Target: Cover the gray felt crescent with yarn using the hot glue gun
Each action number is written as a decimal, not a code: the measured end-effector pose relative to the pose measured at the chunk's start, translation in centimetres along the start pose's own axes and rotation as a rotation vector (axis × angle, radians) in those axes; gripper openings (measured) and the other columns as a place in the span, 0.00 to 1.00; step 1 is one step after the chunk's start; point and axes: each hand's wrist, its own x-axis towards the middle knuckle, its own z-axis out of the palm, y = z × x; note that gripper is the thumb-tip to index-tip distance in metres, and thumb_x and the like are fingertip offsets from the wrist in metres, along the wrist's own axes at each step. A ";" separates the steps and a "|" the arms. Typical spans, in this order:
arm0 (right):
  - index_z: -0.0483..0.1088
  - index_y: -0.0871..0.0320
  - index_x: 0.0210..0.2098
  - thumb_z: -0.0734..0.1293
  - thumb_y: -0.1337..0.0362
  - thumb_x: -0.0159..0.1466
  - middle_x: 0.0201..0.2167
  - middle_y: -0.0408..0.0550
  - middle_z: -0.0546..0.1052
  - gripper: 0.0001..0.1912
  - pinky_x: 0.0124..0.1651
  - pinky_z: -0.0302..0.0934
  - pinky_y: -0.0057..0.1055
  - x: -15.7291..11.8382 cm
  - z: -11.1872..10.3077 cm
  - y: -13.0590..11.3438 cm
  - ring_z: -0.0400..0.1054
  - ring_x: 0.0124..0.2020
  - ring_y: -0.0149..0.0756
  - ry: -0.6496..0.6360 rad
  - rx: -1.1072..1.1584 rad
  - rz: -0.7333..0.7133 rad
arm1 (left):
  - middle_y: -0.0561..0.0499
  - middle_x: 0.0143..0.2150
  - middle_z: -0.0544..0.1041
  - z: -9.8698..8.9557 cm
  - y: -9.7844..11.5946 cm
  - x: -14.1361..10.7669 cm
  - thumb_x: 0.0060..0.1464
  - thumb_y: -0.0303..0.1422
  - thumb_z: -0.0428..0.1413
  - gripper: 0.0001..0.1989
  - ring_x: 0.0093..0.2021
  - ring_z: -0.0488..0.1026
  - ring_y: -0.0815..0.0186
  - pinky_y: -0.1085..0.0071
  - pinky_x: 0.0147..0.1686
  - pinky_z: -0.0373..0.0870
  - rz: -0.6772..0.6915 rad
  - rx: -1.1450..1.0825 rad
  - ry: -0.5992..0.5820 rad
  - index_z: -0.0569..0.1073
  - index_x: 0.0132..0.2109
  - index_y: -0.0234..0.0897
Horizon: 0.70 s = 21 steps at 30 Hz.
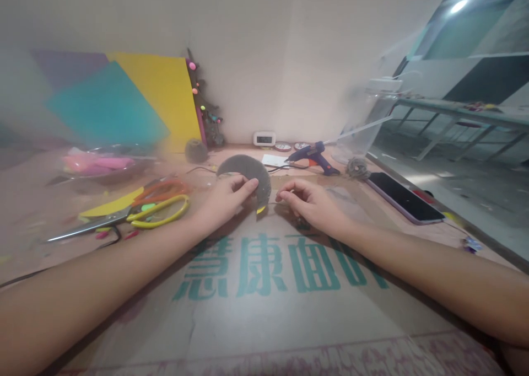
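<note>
A dark grey, curved piece like a crescent (248, 169), with a small yellow tip at its lower end, stands above the printed sheet. My left hand (231, 197) grips its lower left side, thumb pressed against its front. Just to the right, my right hand (308, 202) is closed in a pinch beside the yellow tip. A thin line seems to run from those fingertips toward the piece, too fine to name. Under both hands lies a clear-covered sheet with large green characters (264, 266).
On the left lie scissors (159, 213) with yellow and orange handles and yellow scraps. Behind are a small digital clock (264, 139), a blue glue gun (314, 156) and coloured sheets (161, 95). A phone (405, 197) and a grey yarn ball (357, 168) are at right.
</note>
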 end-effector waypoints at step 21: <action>0.77 0.57 0.39 0.63 0.64 0.65 0.34 0.44 0.79 0.10 0.35 0.60 0.28 0.1 0.2 0.4 0.69 0.31 0.31 -0.166 -0.174 -0.144 | 0.51 0.30 0.75 0.6 -1.7 0.0 0.54 0.51 0.55 0.21 0.28 0.69 0.68 0.73 0.27 0.63 -0.139 -0.363 -0.111 0.73 0.34 0.35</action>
